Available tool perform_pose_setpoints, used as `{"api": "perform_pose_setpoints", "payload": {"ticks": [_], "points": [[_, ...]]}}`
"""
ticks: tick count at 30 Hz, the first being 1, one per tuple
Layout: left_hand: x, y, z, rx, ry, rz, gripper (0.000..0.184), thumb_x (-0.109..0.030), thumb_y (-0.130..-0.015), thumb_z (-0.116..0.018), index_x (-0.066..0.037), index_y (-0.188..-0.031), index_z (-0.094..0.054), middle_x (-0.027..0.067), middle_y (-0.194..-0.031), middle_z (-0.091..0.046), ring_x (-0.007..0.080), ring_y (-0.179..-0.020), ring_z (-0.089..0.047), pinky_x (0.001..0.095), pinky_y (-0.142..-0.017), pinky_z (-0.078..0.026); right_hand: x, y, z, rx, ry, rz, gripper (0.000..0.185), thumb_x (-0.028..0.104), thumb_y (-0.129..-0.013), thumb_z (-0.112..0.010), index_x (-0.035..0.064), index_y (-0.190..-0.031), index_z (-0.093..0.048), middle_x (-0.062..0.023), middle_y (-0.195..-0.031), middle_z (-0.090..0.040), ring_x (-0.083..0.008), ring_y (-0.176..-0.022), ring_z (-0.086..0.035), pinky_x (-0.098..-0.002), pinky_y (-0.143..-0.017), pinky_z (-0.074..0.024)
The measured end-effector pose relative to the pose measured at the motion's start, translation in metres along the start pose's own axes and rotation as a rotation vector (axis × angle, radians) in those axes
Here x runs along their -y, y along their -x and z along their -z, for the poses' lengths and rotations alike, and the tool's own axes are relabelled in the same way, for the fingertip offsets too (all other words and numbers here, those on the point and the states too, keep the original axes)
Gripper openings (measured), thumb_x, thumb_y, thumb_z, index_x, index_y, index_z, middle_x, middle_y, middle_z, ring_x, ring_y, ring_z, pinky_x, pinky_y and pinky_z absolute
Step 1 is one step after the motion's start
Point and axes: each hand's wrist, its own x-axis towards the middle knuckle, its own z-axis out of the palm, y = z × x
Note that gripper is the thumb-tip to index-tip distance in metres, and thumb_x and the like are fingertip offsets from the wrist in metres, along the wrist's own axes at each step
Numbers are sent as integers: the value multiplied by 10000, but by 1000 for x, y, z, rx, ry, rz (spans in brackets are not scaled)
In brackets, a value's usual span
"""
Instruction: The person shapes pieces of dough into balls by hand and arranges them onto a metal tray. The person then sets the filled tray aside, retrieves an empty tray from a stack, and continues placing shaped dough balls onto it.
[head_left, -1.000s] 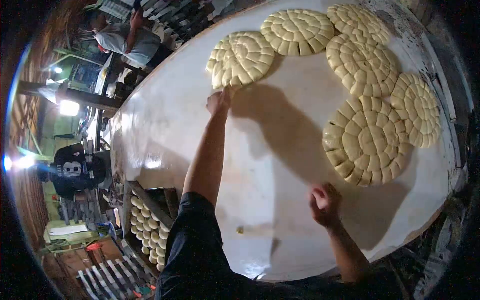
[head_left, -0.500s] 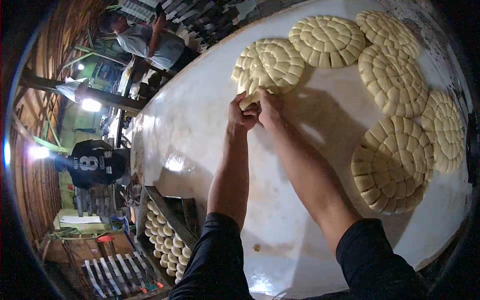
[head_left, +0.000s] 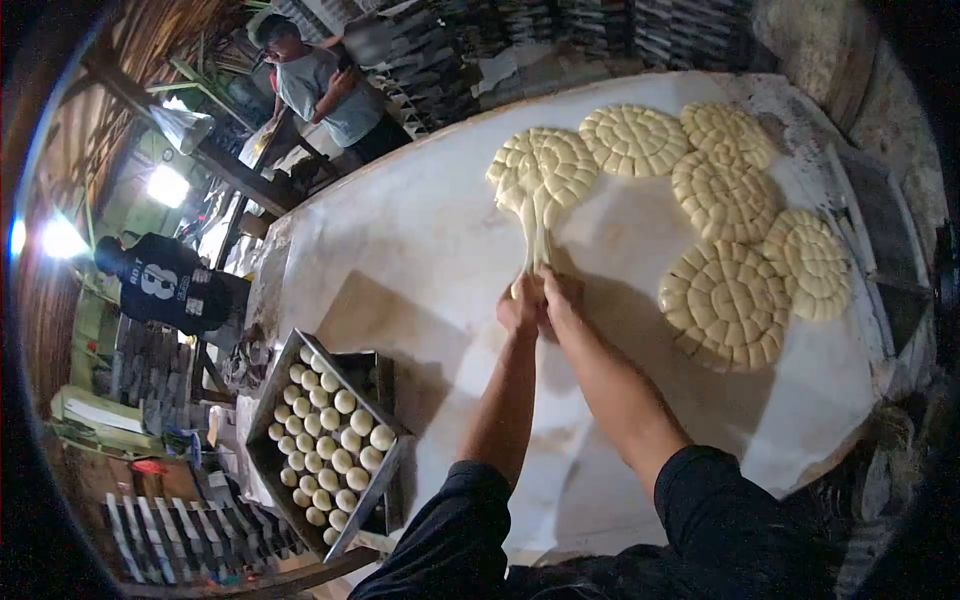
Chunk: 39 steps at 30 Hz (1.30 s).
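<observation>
A round, scored slab of dough (head_left: 545,165) lies toward the far side of the pale table (head_left: 440,300). From its near edge, stretched strands of dough run down to my hands. My left hand (head_left: 520,312) is closed around the end of the stretched dough. Pressed against it, my right hand (head_left: 560,295) grips the same dough. Several more scored dough rounds rest to the right, among them a near one (head_left: 725,305) and a far one (head_left: 633,140).
A metal tray (head_left: 392,482) with several rows of small dough balls (head_left: 325,445) stands at the table's left front. Beyond the left edge are a person in a grey shirt (head_left: 325,95) and another in a dark printed shirt (head_left: 170,285). A dark frame (head_left: 880,235) leans at the right edge.
My hands have pulled back toward me, drawing the dough's near edge out into long strands. The view has shifted, bringing more of the tray of dough balls into sight.
</observation>
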Motion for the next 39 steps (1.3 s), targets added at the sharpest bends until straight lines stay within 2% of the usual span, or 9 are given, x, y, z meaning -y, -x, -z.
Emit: {"api": "perform_pose_setpoints", "payload": {"ticks": [6,10,16,22,30,32,34,36,39], "points": [[59,84,23,63,169,-13,364,-317,-896,-662,-34,-1125,-667,87,-929,-714,150,-800,-655,301,-732,-536,-57,13,82,-125,225,-121,740,607,-836,-547,74,-1344,-472,-160,-1192,-553,-308,-1062,-524,-438,-917,-416],[94,146,65,131,97,-148,389,-309,-916,-644,-11,-1164,-625,93,-923,-702,145,-801,-644,278,-703,-531,-54,121,126,-280,238,253,481,337,-769,-749,37,-1118,-609,-88,-963,-615,-206,-778,-605,-367,-569,-490],[129,238,154,365,338,-272,202,-85,-875,-684,-45,-1012,-541,49,-938,-592,123,-877,-561,270,-749,-477,-63,338,156,-34,257,225,516,386,-802,-743,67,-1163,-561,-48,-939,-592,-174,-931,-575,-362,-821,-480],[143,262,232,508,401,-313,217,-110,-901,-659,-50,-1058,-521,18,-928,-559,100,-865,-533,241,-753,-459,-105,343,205,-120,296,463,375,268,-798,-746,35,-1001,-533,-46,-889,-573,-169,-794,-581,-347,-713,-507],[165,263,301,184,456,-272,237,-254,-992,-521,-37,-1084,-496,44,-898,-558,104,-822,-539,277,-728,-483,-49,345,248,-301,176,689,378,194,-834,-692,47,-1094,-461,-75,-965,-529,-165,-868,-546,-335,-732,-488],[163,265,321,243,203,-300,203,-197,-980,-539,-9,-1055,-519,43,-918,-570,110,-839,-520,260,-760,-456,-30,335,272,-343,146,751,394,202,-840,-685,50,-1115,-448,-83,-980,-525,-172,-883,-542,-333,-735,-483],[162,258,335,367,69,-247,256,-234,-937,-588,-57,-1117,-544,57,-1005,-597,171,-946,-531,356,-826,-450,-25,325,318,-152,778,831,385,223,-864,-654,42,-1122,-433,-100,-939,-514,-189,-897,-527,-339,-752,-472],[164,235,346,593,-1220,-999,432,-334,-831,-670,-138,-1201,-563,85,-1178,-565,269,-1082,-480,475,-916,-380,-6,320,342,77,1008,520,345,245,-858,-630,20,-1072,-478,-138,-907,-511,-254,-875,-524,-414,-763,-454],[103,213,322,365,-1056,-664,570,-478,-703,-725,-195,-1186,-617,103,-1269,-471,340,-1134,-402,502,-974,-303,29,290,341,413,1705,1229,283,282,-796,-586,8,-858,-545,-191,-912,-496,-389,-881,-463,-536,-804,-365]]}}
